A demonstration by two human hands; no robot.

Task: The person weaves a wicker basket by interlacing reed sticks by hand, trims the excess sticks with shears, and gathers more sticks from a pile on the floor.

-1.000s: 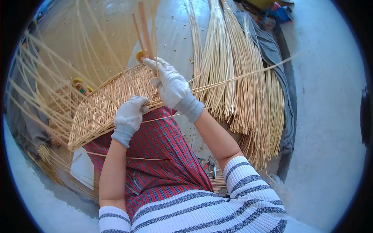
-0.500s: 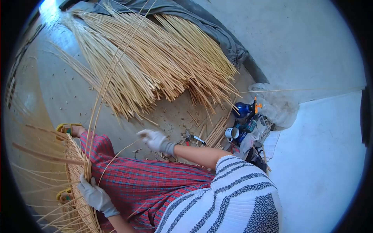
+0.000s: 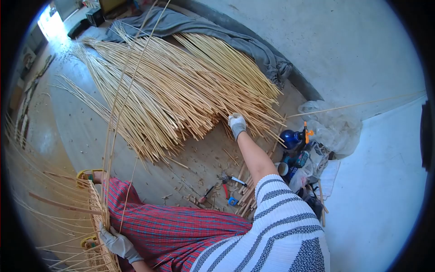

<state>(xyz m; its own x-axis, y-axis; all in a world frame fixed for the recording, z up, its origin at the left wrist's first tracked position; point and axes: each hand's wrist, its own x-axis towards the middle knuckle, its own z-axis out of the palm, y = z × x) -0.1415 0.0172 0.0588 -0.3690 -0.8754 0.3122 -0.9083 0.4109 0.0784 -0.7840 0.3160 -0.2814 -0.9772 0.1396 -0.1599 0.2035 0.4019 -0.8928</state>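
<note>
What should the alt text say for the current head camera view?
A gloved right hand is at the ends of a large pile of canes, while the gloved left hand holds the edge of a woven wicker piece. A blue spray bottle sits nearby.

Right hand (image 3: 237,125) at the rods (image 3: 181,90)

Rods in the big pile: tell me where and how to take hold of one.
Probably best pinched near the cut end of one of the rods, coming from the wearer's side, where the right hand is. Those ends fan out and jut unevenly there, while the middles lie packed together and the grey cloth borders the far side.
</note>
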